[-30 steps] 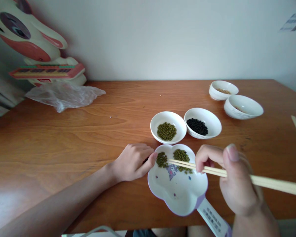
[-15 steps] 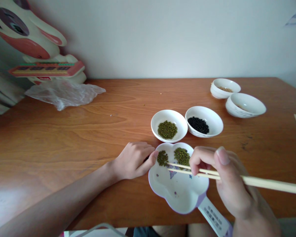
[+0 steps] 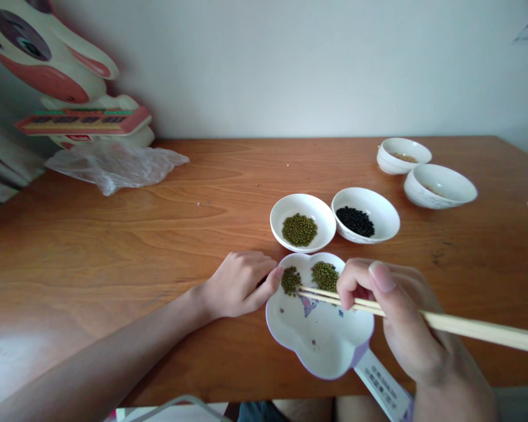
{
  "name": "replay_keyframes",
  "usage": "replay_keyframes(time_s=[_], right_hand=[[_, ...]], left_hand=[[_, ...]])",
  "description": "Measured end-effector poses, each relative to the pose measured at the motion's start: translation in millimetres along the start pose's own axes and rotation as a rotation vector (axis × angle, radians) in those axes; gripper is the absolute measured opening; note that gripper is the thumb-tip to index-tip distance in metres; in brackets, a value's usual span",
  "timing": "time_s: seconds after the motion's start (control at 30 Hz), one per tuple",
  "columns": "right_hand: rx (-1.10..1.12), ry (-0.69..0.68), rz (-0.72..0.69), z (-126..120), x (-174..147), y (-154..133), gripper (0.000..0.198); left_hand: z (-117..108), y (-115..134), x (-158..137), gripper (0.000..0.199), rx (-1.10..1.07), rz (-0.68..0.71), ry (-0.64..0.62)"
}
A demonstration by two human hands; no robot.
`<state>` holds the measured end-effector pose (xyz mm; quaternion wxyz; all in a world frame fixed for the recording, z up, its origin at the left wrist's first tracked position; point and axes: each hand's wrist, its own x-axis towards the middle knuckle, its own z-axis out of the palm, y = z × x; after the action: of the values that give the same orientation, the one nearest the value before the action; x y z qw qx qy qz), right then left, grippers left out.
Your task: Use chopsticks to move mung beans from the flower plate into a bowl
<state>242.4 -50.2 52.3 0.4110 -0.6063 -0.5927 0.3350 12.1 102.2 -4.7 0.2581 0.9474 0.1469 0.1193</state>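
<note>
My right hand [image 3: 405,316] is closed around a pair of wooden chopsticks [image 3: 470,327]. Their tips lie close together at the edge of the smaller pile of green mung beans [image 3: 291,280], in a white flower-shaped dish [image 3: 330,351] with a purple rim and a handle. Whether a bean is between the tips is too small to tell. A larger mung bean pile [image 3: 324,275] sits beside it, partly behind my right fingers. My left hand [image 3: 244,284] rests on the table with its thumb on the dish's left rim; its other fingers are curled and partly hidden.
Behind the dish stand a bowl of mung beans [image 3: 303,246] and a bowl of black beans [image 3: 386,220]. Two more white bowls [image 3: 440,187] [image 3: 393,165] are at the back right. A plastic bag [image 3: 127,170] and a toy keyboard [image 3: 88,122] occupy the back left.
The chopstick tips have closed toward each other beside the small mung bean pile. My right thumb has shifted slightly left. My left hand stays at the dish rim.
</note>
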Motion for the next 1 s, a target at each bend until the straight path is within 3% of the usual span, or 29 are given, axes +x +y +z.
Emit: replay_keyframes(time_s=[0.73, 0.87, 1.0], right_hand=[[0.045, 0.144, -0.04, -0.4, 3.0, -2.6, 0.066], [0.068, 0.282, -0.112, -7.2, 2.1, -2.5, 0.075], [0.152, 0.637, -0.198, -6.4, 2.9, -8.3, 0.075]], left_hand=[[-0.5, 0.2, -1.1, 0.043, -0.004, -0.006, -0.004], [-0.8, 0.8, -0.8, 0.044, -0.003, -0.009, -0.005], [-0.3, 1.2, -0.7, 0.045, 0.015, -0.01, -0.001]])
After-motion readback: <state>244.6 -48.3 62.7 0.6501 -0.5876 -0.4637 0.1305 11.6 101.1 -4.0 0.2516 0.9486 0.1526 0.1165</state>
